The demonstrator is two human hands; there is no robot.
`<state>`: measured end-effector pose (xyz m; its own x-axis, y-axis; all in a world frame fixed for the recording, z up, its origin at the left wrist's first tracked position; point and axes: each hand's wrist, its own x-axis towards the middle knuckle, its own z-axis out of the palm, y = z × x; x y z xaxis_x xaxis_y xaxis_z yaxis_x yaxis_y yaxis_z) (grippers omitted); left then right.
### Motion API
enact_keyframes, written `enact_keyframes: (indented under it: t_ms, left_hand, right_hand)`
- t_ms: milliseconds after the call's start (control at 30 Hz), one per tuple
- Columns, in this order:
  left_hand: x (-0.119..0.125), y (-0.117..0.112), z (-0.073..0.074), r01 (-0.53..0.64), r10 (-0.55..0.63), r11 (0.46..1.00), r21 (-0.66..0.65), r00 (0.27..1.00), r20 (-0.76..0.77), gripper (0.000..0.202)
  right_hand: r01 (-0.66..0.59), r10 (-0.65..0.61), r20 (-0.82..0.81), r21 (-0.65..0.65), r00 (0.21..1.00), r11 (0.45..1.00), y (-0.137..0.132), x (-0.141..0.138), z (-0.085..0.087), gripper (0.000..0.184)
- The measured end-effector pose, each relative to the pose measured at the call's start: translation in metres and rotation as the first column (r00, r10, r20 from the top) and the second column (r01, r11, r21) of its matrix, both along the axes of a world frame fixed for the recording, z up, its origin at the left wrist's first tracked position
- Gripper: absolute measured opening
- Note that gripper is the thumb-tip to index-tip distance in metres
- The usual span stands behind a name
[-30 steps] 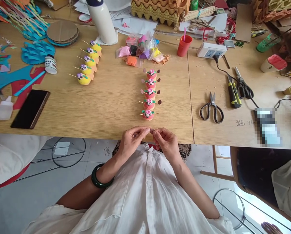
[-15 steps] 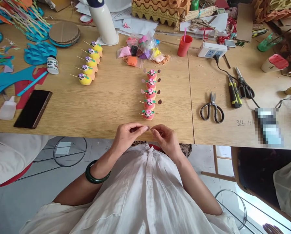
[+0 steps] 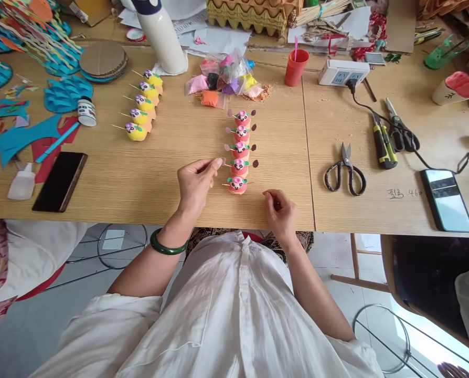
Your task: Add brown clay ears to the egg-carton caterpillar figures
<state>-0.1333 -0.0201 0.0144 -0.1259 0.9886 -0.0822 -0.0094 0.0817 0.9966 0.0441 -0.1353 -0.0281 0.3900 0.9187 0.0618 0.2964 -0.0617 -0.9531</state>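
My left hand (image 3: 197,184) pinches a small greyish-purple oval piece (image 3: 223,161) between thumb and forefinger. It is at the left stick of the fourth pink-and-white animal figure (image 3: 240,167) in a row standing in a strip of egg carton. The farther three figures have ovals on sticks at both sides. On the nearest figure (image 3: 237,184) both sticks are bare. To the right of that figure, my right hand (image 3: 280,212) is held with its fingers curled and pressed together. Whether anything is in it cannot be made out.
A row of yellow figures (image 3: 140,115) stands on the left. Black-handled scissors (image 3: 345,170) lie at right, near a phone (image 3: 447,199). Bags of coloured clay (image 3: 230,79), a red cup (image 3: 296,68) and a power strip (image 3: 342,73) are farther back. Another phone (image 3: 59,181) lies at left.
My hands were together in front of the nearest figure. The left has moved up beside the fourth figure with the oval piece; the right has drawn away to the right.
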Motion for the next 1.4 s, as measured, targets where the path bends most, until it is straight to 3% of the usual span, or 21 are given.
enact_keyframes:
  t_ms: [533,900,1200,1400]
  left_hand:
    - [0.0011,0.001,-0.0042,-0.019,0.019,1.0,0.003,0.979,-0.205,0.026]
    - [-0.004,0.0002,-0.0094,0.045,-0.014,0.996,0.075,0.926,-0.377,0.031]
    - [-0.0011,0.0047,-0.0078,0.057,-0.008,0.992,0.115,0.921,-0.389,0.024]
    - [-0.0022,0.0029,-0.0022,0.049,-0.045,0.999,0.007,0.957,-0.287,0.037]
  right_hand:
    - [-0.022,0.022,0.013,0.017,1.0,1.0,-0.0013,0.0027,0.0001,0.024]
    - [-0.032,0.032,0.014,0.004,0.999,0.999,-0.0014,0.002,-0.0005,0.025]
    - [-0.028,0.027,0.002,0.013,1.0,1.0,-0.0019,0.0024,0.0004,0.026]
    - [-0.029,0.029,0.016,0.007,0.999,1.0,-0.0022,0.0026,0.0025,0.028]
